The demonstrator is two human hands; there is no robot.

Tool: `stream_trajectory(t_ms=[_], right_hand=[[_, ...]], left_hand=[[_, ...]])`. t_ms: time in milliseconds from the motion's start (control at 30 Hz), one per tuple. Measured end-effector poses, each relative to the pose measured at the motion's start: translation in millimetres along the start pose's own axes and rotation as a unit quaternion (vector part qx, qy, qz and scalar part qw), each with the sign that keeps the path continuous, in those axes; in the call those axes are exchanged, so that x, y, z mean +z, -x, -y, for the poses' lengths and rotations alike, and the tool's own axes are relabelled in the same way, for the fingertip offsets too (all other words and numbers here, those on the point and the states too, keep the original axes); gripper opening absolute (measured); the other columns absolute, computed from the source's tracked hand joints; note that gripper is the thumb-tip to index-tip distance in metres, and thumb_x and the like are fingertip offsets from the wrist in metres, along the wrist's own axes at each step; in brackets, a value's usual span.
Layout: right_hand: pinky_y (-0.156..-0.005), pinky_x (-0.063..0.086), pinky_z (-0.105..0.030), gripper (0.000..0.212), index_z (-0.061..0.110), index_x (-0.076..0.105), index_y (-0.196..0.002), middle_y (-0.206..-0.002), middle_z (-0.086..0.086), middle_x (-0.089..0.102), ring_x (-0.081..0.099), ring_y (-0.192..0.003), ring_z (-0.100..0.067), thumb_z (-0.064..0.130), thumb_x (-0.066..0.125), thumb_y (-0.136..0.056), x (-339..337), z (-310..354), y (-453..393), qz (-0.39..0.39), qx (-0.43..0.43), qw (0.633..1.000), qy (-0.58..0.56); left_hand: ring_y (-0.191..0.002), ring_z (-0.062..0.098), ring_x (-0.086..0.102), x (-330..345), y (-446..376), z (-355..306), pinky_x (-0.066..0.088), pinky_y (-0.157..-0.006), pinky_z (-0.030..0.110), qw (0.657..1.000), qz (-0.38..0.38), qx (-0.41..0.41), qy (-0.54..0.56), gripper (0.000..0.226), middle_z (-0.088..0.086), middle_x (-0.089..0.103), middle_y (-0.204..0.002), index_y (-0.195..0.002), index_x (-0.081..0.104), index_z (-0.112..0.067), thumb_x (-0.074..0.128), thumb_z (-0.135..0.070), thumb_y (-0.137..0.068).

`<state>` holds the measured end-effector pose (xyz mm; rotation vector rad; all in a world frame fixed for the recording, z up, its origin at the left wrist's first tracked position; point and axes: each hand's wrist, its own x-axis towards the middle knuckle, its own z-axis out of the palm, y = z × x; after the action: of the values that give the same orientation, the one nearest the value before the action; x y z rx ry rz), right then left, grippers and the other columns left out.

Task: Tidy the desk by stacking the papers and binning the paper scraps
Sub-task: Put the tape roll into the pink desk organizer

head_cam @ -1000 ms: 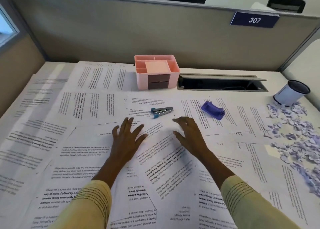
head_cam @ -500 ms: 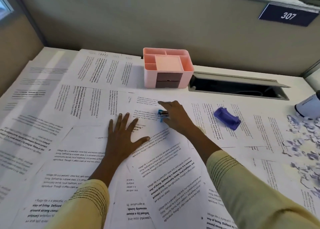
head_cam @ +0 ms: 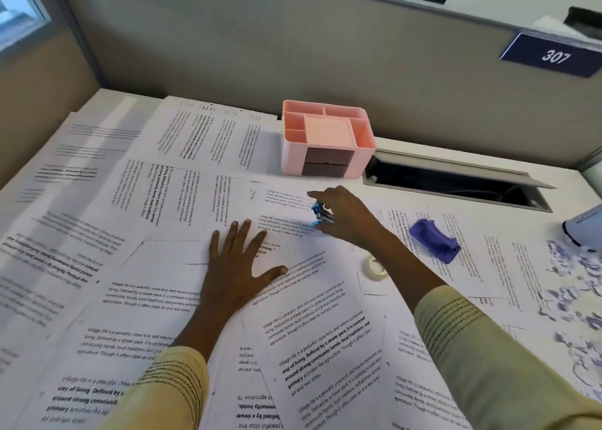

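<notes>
Right hand (head_cam: pixel 347 216), fingers curled around a small blue-and-grey stapler (head_cam: pixel 322 216), index finger extended, above the printed white paper sheets (head_cam: pixel 156 305) covering the desk. Left hand (head_cam: pixel 239 266), fingers spread flat, pressing on those sheets. Pink plastic desk organiser (head_cam: pixel 325 139), compartments showing no contents, standing behind. Pale torn paper scraps (head_cam: pixel 576 286) scattered at the right edge.

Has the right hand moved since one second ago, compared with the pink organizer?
Yes. The right hand went forward, toward the pink organizer, and now grips the small blue stapler on the papers.
</notes>
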<state>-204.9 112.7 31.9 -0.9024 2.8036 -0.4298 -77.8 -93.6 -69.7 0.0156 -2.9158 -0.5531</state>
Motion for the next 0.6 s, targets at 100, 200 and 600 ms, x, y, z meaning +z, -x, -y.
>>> stream_trajectory(t_ms=[100, 200, 600], right_hand=[[-0.097, 0.043, -0.034, 0.067, 0.013, 0.043, -0.139, -0.133, -0.009, 0.051, 0.044, -0.12, -0.025, 0.02, 0.072, -0.08, -25, 2, -3, -0.024, -0.006, 1.0, -0.002], [-0.092, 0.047, -0.034, 0.063, 0.01, 0.047, -0.137, -0.127, -0.009, 0.054, 0.051, -0.102, -0.024, 0.014, 0.072, -0.079, -50, 9, -8, -0.041, -0.009, 0.999, -0.005], [-0.075, 0.049, -0.013, 0.045, 0.013, 0.065, -0.114, -0.108, -0.003, 0.066, 0.062, -0.079, -0.011, 0.002, 0.07, -0.071, -105, 21, -61, -0.179, 0.028, 0.972, -0.151]], left_hand=[[-0.145, 0.028, 0.021, 0, 1, -1, 0.01, -0.117, 0.057, 1.0, -0.003, 0.0, -0.004, 0.091, 0.008, 0.028, -0.155, -0.143, 0.04, -0.026, 0.022, -0.085, -0.077], [-0.146, 0.026, 0.018, -1, 1, -2, 0.007, -0.117, 0.055, 1.0, -0.004, -0.001, -0.005, 0.089, 0.007, 0.025, -0.156, -0.144, 0.04, -0.028, 0.024, -0.085, -0.077], [-0.145, 0.026, 0.022, 1, 1, 0, 0.013, -0.115, 0.058, 1.0, -0.01, 0.007, 0.002, 0.088, 0.008, 0.029, -0.155, -0.142, 0.044, -0.026, 0.028, -0.084, -0.078]])
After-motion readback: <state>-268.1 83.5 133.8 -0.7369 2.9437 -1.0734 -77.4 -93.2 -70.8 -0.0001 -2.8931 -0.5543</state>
